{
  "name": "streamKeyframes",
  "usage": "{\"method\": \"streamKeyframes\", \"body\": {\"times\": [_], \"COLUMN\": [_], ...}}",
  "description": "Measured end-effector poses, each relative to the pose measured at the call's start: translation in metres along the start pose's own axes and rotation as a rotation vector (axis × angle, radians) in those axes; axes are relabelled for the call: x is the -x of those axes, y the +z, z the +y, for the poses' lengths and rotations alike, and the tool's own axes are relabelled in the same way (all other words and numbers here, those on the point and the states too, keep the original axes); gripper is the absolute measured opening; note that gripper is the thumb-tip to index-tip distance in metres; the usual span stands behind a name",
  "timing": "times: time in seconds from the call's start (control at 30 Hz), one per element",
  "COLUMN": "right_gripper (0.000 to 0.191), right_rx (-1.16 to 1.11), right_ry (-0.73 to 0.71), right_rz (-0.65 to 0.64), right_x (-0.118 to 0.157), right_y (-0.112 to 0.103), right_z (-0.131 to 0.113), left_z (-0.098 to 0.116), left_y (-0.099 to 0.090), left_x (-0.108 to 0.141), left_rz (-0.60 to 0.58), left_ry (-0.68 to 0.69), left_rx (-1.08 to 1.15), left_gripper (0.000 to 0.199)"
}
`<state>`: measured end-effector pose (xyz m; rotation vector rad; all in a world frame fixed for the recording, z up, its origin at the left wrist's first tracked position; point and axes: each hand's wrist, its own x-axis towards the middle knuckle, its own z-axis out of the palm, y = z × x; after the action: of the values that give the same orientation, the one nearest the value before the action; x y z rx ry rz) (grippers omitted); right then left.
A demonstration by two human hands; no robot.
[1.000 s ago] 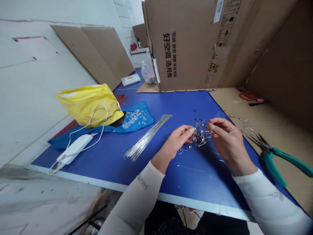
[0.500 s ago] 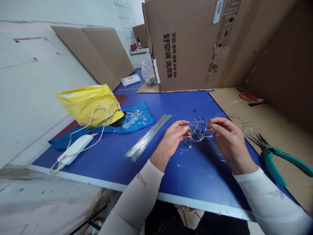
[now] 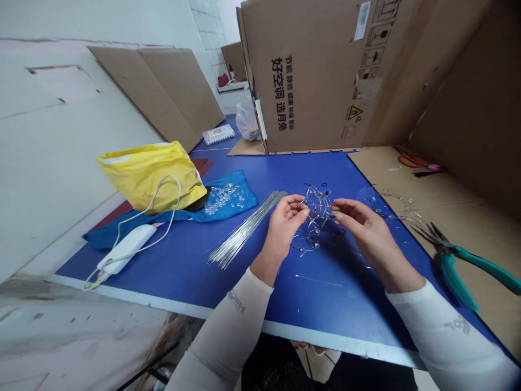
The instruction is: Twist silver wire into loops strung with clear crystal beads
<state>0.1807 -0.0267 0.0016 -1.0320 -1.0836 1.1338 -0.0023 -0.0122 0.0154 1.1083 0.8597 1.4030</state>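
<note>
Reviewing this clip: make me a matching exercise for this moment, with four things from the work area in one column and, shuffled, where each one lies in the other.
Things:
1. Clear beads
2. Green-handled pliers
3. Bundle of straight silver wires
4. Wire frame

Places:
A. On the cardboard sheet at the right
B. On the blue cloth
C. Between the left hand and the right hand
D. On the blue board, beside the left hand

Pairs: 1-B, 2-A, 3-D, 4-C
</note>
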Motion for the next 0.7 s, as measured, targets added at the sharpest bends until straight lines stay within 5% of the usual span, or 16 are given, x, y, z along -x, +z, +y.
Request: {"method": "streamKeyframes", "body": {"times": [0.33,0.7], "right_gripper": [0.027,0.022], "right_rx": [-0.079,-0.237], "right_ry": [0.126,0.146], "right_rz": [-0.056,0.052], "right_x": [0.002,-0.003], "right_y": [0.003,-0.003], "right_z": [-0.003,-0.006], "left_z": [-0.001,0.000], "left_y": [0.000,-0.004], "left_x": [0.004,0.003], "left_rz": [-0.093,-0.026], "left_ry": [0.044,0.191], "left_rx": [-0.139,-0.155], "left_gripper": [0.029,0.031]}}
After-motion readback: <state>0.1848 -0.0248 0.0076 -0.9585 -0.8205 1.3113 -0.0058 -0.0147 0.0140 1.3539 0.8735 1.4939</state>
